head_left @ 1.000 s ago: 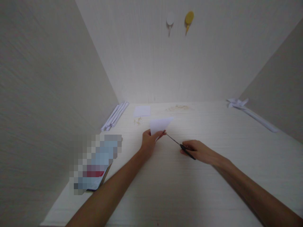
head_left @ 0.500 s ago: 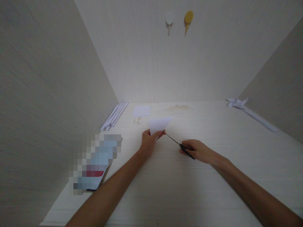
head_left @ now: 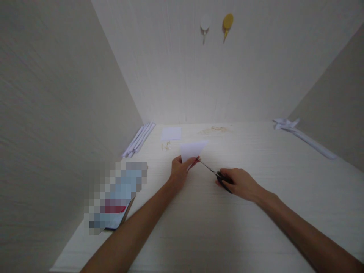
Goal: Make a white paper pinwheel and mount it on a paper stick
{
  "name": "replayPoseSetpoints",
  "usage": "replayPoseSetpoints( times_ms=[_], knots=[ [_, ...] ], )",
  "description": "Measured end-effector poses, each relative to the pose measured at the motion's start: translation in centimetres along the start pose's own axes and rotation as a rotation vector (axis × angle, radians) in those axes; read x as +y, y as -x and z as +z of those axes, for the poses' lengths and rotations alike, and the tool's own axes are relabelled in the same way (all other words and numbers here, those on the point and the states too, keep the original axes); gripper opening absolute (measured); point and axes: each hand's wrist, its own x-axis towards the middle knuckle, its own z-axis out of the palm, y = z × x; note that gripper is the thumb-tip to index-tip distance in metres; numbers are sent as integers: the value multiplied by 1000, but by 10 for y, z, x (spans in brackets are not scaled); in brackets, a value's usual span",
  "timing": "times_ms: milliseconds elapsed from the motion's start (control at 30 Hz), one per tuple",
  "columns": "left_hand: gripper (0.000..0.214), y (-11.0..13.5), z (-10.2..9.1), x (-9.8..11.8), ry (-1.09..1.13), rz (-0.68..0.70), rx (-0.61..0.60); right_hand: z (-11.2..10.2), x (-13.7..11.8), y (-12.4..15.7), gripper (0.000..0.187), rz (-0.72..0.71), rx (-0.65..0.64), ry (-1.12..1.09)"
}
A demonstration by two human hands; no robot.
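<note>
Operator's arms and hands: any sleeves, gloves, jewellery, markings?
Left hand and right hand: ungloved. Left forearm and right forearm: bare, no sleeves in view. No watch, bracelet, cable or marking visible. Rings, nail polish: too small to tell.

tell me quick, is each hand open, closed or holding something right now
Left hand: closed, holding a piece of white paper.
Right hand: closed, holding black-handled scissors.

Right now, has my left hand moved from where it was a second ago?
No, not noticeably: your left hand keeps about the same place against the flat white sheet lying beyond it, no clear shift either way.
</note>
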Motion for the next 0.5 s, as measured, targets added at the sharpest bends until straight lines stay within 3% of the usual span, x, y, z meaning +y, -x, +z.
replayPoseSetpoints(
  times_ms=[500],
  knots=[
    [13,0,2,1,-23,1,44,3,-10,4,25,55,62,253]
  ],
)
